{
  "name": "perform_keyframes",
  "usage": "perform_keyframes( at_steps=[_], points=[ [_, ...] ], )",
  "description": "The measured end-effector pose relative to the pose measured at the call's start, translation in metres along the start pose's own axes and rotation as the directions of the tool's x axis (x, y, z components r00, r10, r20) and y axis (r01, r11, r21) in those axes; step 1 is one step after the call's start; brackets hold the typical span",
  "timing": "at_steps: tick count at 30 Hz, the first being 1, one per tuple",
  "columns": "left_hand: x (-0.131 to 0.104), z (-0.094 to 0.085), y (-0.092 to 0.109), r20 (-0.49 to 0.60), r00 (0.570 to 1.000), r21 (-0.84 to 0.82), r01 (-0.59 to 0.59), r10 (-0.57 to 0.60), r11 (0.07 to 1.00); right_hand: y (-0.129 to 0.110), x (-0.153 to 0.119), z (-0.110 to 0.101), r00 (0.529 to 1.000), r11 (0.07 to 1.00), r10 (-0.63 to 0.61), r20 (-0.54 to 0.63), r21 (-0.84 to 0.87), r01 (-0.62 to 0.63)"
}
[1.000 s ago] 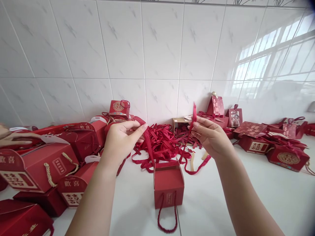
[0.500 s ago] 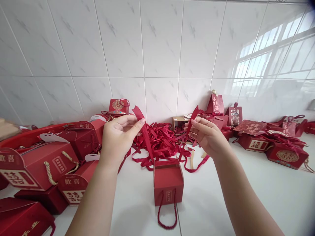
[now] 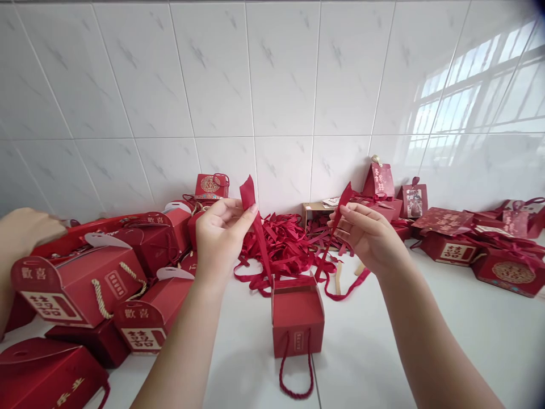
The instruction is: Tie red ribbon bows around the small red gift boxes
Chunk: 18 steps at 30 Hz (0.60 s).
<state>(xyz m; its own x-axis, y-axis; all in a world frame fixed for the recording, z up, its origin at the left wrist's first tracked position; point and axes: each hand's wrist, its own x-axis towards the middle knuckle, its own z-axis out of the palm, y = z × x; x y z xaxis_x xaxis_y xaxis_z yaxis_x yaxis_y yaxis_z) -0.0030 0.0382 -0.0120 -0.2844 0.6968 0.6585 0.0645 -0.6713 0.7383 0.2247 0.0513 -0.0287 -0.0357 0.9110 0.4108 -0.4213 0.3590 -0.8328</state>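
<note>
Left hand (image 3: 219,238) and right hand (image 3: 370,238) are each closed in a fingertip pinch on red ribbon (image 3: 261,244), raised beyond the gift box (image 3: 297,311) on the worktop (image 3: 238,352); even tension, without twists, should be kept.

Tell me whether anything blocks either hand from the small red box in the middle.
Nothing visible blocks the left hand or the right hand from the small red box; only the held ribbons slant down towards it.

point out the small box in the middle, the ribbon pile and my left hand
Small box (image 3: 297,311): head view, its front top panel.
Ribbon pile (image 3: 286,241): head view, its middle.
Left hand (image 3: 224,232): head view, back of the hand.
</note>
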Motion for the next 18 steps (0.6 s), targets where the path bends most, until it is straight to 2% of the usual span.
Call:
perform_keyframes(
  at_steps=[7,13,18],
  points=[
    [-0.0011,0.0014,0.0027,0.066,0.995,-0.052,0.074,-0.071,0.996,0.0006,0.0008,-0.0011,0.995,0.999,-0.025,-0.097,0.021,0.027],
    [-0.001,0.0042,0.0026,0.121,0.983,-0.209,0.162,-0.139,0.964,0.0026,0.0016,0.0002,0.972,0.994,-0.098,-0.213,-0.069,0.085],
    [-0.0005,0.0042,0.003,0.162,0.972,-0.256,0.21,-0.172,0.944,0.0022,0.0003,0.0026,0.968,0.99,-0.124,-0.217,-0.089,0.107]
  ],
)
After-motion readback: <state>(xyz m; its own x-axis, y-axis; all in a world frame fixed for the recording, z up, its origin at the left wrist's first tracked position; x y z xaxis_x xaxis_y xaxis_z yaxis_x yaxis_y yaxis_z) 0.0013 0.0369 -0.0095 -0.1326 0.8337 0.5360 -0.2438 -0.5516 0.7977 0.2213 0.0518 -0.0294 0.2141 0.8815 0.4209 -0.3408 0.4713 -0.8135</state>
